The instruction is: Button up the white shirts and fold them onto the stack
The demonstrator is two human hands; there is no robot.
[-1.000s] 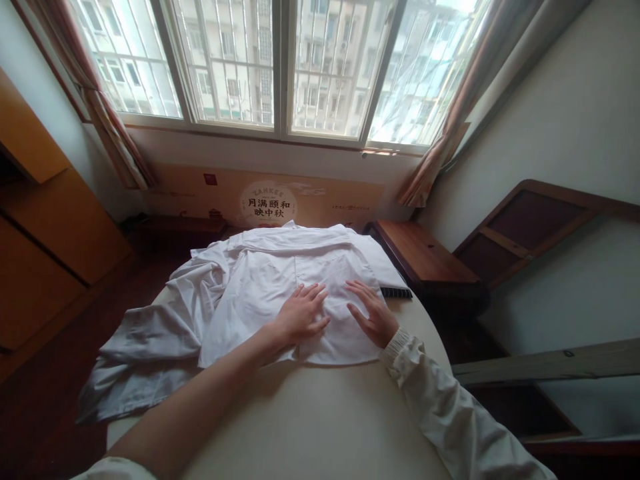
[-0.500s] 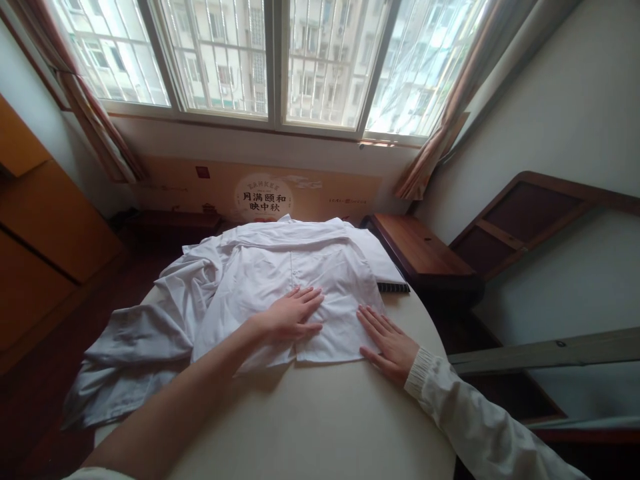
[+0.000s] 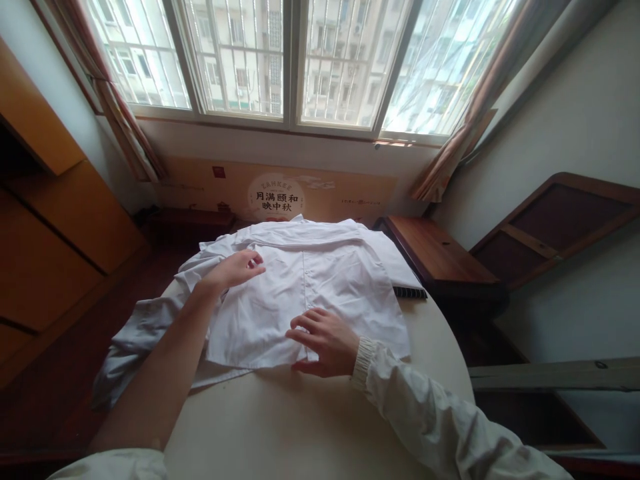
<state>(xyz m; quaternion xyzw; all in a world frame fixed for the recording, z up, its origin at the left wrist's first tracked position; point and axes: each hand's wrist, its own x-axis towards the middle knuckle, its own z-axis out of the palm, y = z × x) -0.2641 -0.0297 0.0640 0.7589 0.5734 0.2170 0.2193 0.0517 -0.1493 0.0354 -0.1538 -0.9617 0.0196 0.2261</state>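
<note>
A white buttoned shirt (image 3: 350, 287) lies spread over the round cream table (image 3: 280, 420), its hem towards me and more white cloth bunched on the left. My left hand (image 3: 239, 268) is at the upper left of the shirt, its fingers curved and a little apart, with nothing seen in them. Over the bottom hem, near the button line, my right hand (image 3: 325, 343) has its fingers spread and bent, holding nothing. Whether the fingertips touch the cloth is hard to tell.
A black striped edge (image 3: 410, 293) shows under the cloth at the right. Beyond the table stand a brown wooden stand (image 3: 440, 250) on the right and orange cabinets (image 3: 55, 247) on the left. A barred window (image 3: 300, 60) is behind.
My left hand has moved up and left across the shirt. My right hand has gone left from the shirt's right edge to the middle hem, its fingers now bent. The view has shifted slightly.
</note>
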